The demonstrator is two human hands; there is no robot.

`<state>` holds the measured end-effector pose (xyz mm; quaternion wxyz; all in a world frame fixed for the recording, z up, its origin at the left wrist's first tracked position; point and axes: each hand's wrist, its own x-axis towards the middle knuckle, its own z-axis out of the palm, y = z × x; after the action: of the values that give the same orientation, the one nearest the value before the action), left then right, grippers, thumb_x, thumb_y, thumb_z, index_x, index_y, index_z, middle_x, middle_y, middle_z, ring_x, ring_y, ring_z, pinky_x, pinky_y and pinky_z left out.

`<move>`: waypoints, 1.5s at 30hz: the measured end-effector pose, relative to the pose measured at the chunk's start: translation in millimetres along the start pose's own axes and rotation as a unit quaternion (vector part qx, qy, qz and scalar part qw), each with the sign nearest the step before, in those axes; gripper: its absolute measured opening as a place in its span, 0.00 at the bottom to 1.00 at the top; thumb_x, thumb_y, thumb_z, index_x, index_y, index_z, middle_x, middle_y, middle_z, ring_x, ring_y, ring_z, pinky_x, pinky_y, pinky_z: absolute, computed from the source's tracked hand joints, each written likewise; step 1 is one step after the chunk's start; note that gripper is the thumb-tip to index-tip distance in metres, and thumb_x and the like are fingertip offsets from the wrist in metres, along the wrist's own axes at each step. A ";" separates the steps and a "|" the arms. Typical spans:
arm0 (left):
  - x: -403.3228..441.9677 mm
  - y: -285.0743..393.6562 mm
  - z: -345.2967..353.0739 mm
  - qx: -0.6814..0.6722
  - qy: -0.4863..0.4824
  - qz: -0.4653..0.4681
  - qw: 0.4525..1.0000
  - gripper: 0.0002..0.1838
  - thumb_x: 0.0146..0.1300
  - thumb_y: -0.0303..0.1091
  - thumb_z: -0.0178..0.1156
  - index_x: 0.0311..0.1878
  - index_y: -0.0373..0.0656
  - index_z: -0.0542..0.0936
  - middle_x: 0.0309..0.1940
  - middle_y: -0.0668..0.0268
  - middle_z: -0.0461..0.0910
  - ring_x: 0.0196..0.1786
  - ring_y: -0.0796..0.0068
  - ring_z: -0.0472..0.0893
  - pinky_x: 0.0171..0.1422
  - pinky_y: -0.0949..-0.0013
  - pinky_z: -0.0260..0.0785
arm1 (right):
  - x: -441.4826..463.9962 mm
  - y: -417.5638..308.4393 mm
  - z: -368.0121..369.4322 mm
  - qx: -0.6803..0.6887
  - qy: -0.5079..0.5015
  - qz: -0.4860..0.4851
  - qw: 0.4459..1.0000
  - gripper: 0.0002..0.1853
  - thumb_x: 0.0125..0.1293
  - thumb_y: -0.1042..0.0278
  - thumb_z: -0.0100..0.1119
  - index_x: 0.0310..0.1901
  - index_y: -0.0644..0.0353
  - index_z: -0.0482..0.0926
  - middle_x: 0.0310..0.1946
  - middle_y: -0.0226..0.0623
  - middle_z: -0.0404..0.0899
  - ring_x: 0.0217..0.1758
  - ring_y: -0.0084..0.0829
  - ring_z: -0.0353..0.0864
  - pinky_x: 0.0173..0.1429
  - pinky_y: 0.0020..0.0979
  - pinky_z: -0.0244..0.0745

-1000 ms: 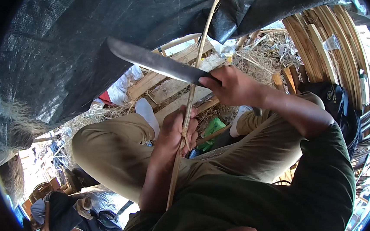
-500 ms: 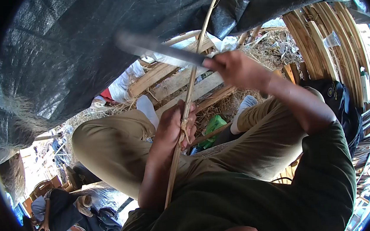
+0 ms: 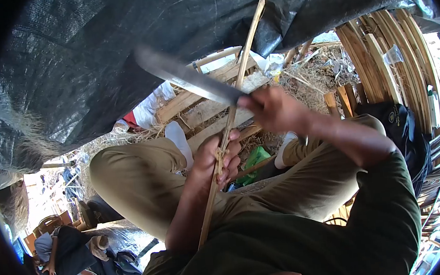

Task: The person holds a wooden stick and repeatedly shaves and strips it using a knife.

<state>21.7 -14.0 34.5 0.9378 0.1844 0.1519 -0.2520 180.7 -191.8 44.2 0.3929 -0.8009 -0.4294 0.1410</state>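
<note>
A long, thin wooden stick (image 3: 245, 58) slants up from my chest, past my knees, towards the dark sheet. My left hand (image 3: 216, 161) is wrapped round it at a rough, knobby spot with a frayed strip. In my right hand (image 3: 282, 112) is a machete (image 3: 189, 78), its fingers closed about the handle. The wide blade points up and left and crosses the stick a short way above my left hand. Motion blurs the blade's tip. Whether the edge touches the stick I cannot tell.
A black plastic sheet (image 3: 84, 60) hangs across the top. Wooden pallet slats (image 3: 197, 108) lie beyond my feet, among straw. Wooden boards (image 3: 379, 57) and a black bag (image 3: 403, 128) are at right. A green plastic bag (image 3: 258, 159) lies between my legs. Another person (image 3: 74, 252) sits at lower left.
My right hand and the machete have moved down along the stick, nearer to my left hand. The left hand keeps its hold, and the stick's upper end appears slightly lower.
</note>
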 end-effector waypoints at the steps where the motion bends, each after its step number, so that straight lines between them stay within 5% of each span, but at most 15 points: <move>1: -2.0 -1.2 0.8 0.000 -0.004 -0.002 1.000 0.07 0.78 0.38 0.41 0.47 0.50 0.69 0.15 0.72 0.68 0.07 0.77 0.65 0.09 0.74 0.54 | 0.9 -2.7 11.9 -0.006 0.118 -0.144 0.983 0.21 0.78 0.56 0.54 0.31 0.66 0.79 0.15 0.45 0.76 0.15 0.36 0.78 0.22 0.41 0.68; 8: 0.1 1.7 4.4 0.011 0.036 0.006 0.999 0.08 0.79 0.40 0.42 0.46 0.50 0.69 0.15 0.73 0.67 0.07 0.77 0.65 0.09 0.73 0.55 | 10.6 -27.3 -26.5 0.024 -0.086 0.223 0.971 0.24 0.80 0.54 0.49 0.32 0.67 0.78 0.16 0.44 0.76 0.15 0.32 0.77 0.21 0.41 0.66; 9: -1.3 0.4 5.1 0.015 0.036 0.009 0.999 0.08 0.79 0.40 0.42 0.46 0.50 0.69 0.15 0.73 0.67 0.07 0.77 0.65 0.09 0.73 0.55 | 0.2 -20.0 -4.9 0.060 -0.058 0.099 0.992 0.22 0.79 0.56 0.50 0.31 0.66 0.77 0.15 0.43 0.76 0.15 0.32 0.78 0.20 0.40 0.66; 13: -5.6 5.3 10.5 0.028 0.068 0.006 0.997 0.08 0.79 0.39 0.42 0.47 0.49 0.69 0.15 0.72 0.67 0.07 0.76 0.64 0.09 0.72 0.55 | 7.4 -7.6 -9.9 -0.039 -0.035 0.028 0.998 0.27 0.80 0.50 0.44 0.29 0.65 0.77 0.16 0.45 0.78 0.18 0.40 0.83 0.24 0.42 0.76; 16: -5.8 3.7 5.8 0.000 0.062 0.018 0.998 0.08 0.79 0.39 0.43 0.47 0.48 0.68 0.15 0.71 0.67 0.07 0.76 0.64 0.09 0.72 0.55 | 8.3 -23.0 -9.0 0.017 -0.039 0.137 0.990 0.22 0.78 0.58 0.53 0.28 0.65 0.77 0.14 0.41 0.75 0.14 0.30 0.74 0.20 0.38 0.66; 19: -5.3 3.0 7.9 0.005 0.046 0.022 0.999 0.08 0.79 0.39 0.42 0.48 0.48 0.68 0.15 0.72 0.67 0.08 0.77 0.64 0.09 0.73 0.55 | 1.8 -18.3 7.9 0.059 0.016 0.011 0.998 0.24 0.79 0.56 0.51 0.27 0.65 0.77 0.13 0.40 0.73 0.14 0.28 0.73 0.20 0.37 0.66; 27: -6.7 3.4 20.1 0.045 0.098 0.025 0.994 0.14 0.81 0.46 0.41 0.45 0.47 0.70 0.14 0.73 0.64 0.08 0.80 0.63 0.08 0.75 0.52 | -1.7 -28.9 5.1 0.079 0.032 -0.013 0.996 0.23 0.80 0.58 0.51 0.29 0.67 0.77 0.14 0.40 0.74 0.15 0.29 0.73 0.22 0.39 0.66; 31: -6.6 7.8 23.3 0.075 0.126 0.020 0.989 0.17 0.81 0.49 0.40 0.44 0.48 0.70 0.12 0.74 0.63 0.07 0.80 0.62 0.09 0.76 0.52 | 12.4 -19.2 -26.8 -0.010 -0.042 0.087 0.995 0.22 0.79 0.57 0.48 0.32 0.67 0.79 0.22 0.53 0.80 0.28 0.50 0.85 0.34 0.45 0.76; 34: -7.4 6.0 23.8 0.074 0.123 0.031 0.989 0.16 0.81 0.49 0.40 0.43 0.48 0.70 0.13 0.74 0.63 0.07 0.80 0.61 0.09 0.76 0.52 | 1.4 -35.6 -0.2 0.109 -0.060 0.112 0.986 0.21 0.79 0.59 0.53 0.30 0.66 0.78 0.13 0.39 0.74 0.14 0.27 0.73 0.21 0.36 0.67; 35: -7.7 6.0 23.0 0.069 0.117 0.032 0.990 0.16 0.81 0.48 0.40 0.43 0.47 0.70 0.13 0.74 0.63 0.07 0.80 0.61 0.09 0.76 0.52 | -1.2 -27.2 8.2 0.055 0.028 -0.016 0.998 0.23 0.80 0.57 0.50 0.29 0.65 0.78 0.13 0.36 0.74 0.15 0.26 0.74 0.20 0.34 0.67; 38: -8.8 8.1 20.5 0.076 0.128 0.026 0.989 0.15 0.81 0.47 0.41 0.43 0.47 0.69 0.14 0.73 0.64 0.07 0.80 0.62 0.09 0.76 0.53 | 12.1 -23.7 -22.0 0.010 -0.096 0.083 0.992 0.23 0.80 0.56 0.50 0.29 0.66 0.78 0.14 0.38 0.75 0.17 0.29 0.77 0.23 0.36 0.69; 39: -8.7 9.9 25.2 0.087 0.147 0.028 0.985 0.14 0.80 0.46 0.43 0.44 0.47 0.69 0.14 0.72 0.65 0.07 0.80 0.61 0.09 0.75 0.53 | 16.1 -21.1 -30.4 0.013 -0.093 0.099 0.991 0.29 0.79 0.46 0.46 0.30 0.67 0.79 0.19 0.49 0.78 0.22 0.46 0.84 0.30 0.43 0.76; 42: -1.8 7.8 29.2 0.063 0.117 0.027 0.991 0.15 0.81 0.46 0.41 0.44 0.46 0.69 0.14 0.72 0.65 0.07 0.79 0.61 0.09 0.74 0.53 | 11.4 -45.2 -13.5 0.065 -0.105 0.224 0.967 0.29 0.79 0.48 0.47 0.30 0.68 0.78 0.17 0.48 0.78 0.22 0.43 0.84 0.28 0.42 0.76; 43: -4.1 6.2 24.9 0.084 0.101 0.033 0.991 0.15 0.81 0.46 0.41 0.45 0.46 0.69 0.14 0.72 0.65 0.07 0.79 0.61 0.09 0.74 0.53 | 5.7 -41.9 8.0 0.033 0.005 0.064 0.997 0.29 0.80 0.48 0.45 0.31 0.68 0.79 0.17 0.46 0.79 0.22 0.40 0.85 0.28 0.42 0.77; 45: -6.9 10.0 20.6 0.086 0.102 0.028 0.991 0.15 0.81 0.46 0.40 0.45 0.46 0.70 0.14 0.72 0.65 0.07 0.79 0.61 0.09 0.75 0.53 | 7.4 -39.7 -10.0 0.044 -0.074 0.112 0.990 0.30 0.80 0.47 0.43 0.31 0.68 0.79 0.17 0.46 0.79 0.22 0.41 0.85 0.28 0.43 0.77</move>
<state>25.3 -11.7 58.0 0.9048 0.2931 0.2190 -0.2179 167.8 -178.1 81.4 0.3769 -0.8130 -0.3583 0.2620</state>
